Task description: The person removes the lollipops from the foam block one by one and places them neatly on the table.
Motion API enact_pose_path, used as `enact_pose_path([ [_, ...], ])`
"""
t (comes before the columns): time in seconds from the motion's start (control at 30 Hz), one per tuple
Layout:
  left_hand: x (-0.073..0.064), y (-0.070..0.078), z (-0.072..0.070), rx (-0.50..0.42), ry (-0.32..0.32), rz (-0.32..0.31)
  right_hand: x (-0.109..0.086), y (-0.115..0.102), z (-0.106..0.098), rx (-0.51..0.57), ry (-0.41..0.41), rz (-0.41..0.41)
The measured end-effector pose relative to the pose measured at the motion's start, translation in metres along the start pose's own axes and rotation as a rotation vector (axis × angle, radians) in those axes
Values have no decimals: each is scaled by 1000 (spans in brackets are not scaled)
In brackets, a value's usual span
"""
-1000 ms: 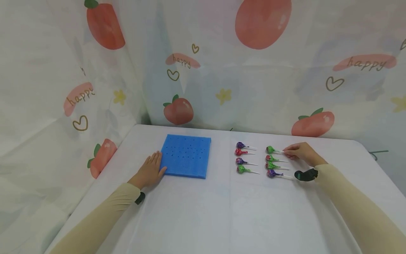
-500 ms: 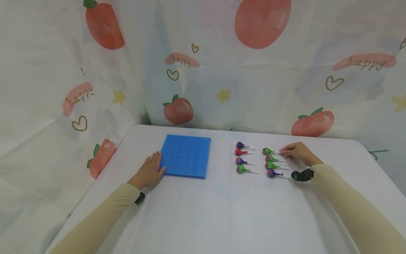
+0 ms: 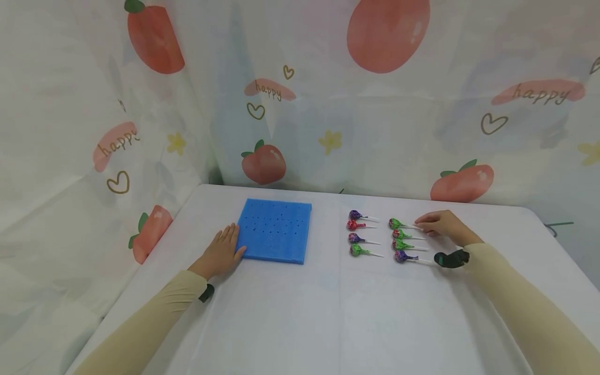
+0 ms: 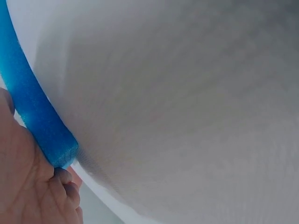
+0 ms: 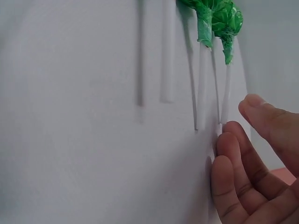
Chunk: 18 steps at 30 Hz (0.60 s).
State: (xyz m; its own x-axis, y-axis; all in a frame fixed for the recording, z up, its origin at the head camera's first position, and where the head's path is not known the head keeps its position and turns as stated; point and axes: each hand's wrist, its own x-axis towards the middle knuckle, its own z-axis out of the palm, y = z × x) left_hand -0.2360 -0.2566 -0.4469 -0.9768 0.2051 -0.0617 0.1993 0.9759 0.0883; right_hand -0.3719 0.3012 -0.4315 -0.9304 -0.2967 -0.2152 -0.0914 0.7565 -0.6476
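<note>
In the head view, my left hand (image 3: 221, 251) lies with extended fingers along the left side of a blue foam board (image 3: 274, 247) dotted with small holes. Its palm touches the board edge (image 4: 35, 100) in the left wrist view. On the right, my right hand (image 3: 442, 225) is at the stick end of a green-wrapped lollipop (image 3: 395, 223), the farthest one in its column. The right wrist view shows the thumb (image 5: 266, 114) lifted apart from the fingers, and that lollipop's white stick (image 5: 227, 93) ending right at the index fingertip, unpinched.
Below that lollipop lie a red-and-green lollipop (image 3: 398, 234), a green one (image 3: 399, 244) and a purple one (image 3: 400, 255). Left of them is another column: purple (image 3: 354, 214), red (image 3: 352, 224), purple (image 3: 354, 238) and green (image 3: 356, 250). A printed curtain (image 3: 375, 130) hangs behind the white table (image 3: 300, 317).
My right hand slid the far green lollipop left, then let go of its stick and drew back slightly to the right. The left hand and the board stay put.
</note>
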Motion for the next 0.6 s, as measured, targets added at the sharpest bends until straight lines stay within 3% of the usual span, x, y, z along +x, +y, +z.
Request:
enact_pose_path([
  [0.2, 2, 0, 0, 13, 2, 25, -10, 10, -9, 59, -24, -7],
  [0.4, 4, -6, -3, 22, 5, 20, -26, 9, -17, 173, 29, -72],
  [0.47, 4, -7, -6, 31, -5, 14, -34, 1, -18, 129, 82, -93],
  [0.6, 5, -9, -14, 57, -7, 3, -54, -13, -17, -64, 244, -121],
])
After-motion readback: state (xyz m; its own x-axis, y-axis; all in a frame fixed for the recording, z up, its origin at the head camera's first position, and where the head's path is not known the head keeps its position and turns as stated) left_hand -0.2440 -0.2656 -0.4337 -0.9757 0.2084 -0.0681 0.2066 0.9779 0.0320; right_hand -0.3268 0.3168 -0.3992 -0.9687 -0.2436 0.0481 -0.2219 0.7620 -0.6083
